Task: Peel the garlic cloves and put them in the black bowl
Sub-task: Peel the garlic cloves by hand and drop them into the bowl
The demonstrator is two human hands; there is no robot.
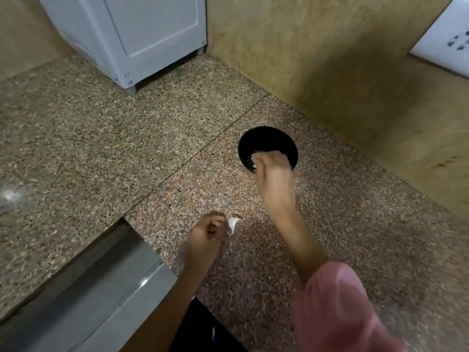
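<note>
My right hand point(274, 174) hangs over the near rim of the bowl point(256, 138), fingers bunched and pointing down. A blurred white bit point(253, 163) shows at their tips; I cannot tell whether I pinch it or it lies in the bowl. My left hand point(206, 236) rests on the counter point(101, 138), fingers curled, beside a garlic piece point(233, 223); I cannot tell if they grip it.

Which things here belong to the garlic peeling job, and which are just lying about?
Job: black bowl, white garlic piece on the counter, left hand, right hand.
Lying about: white appliance, wall socket.
</note>
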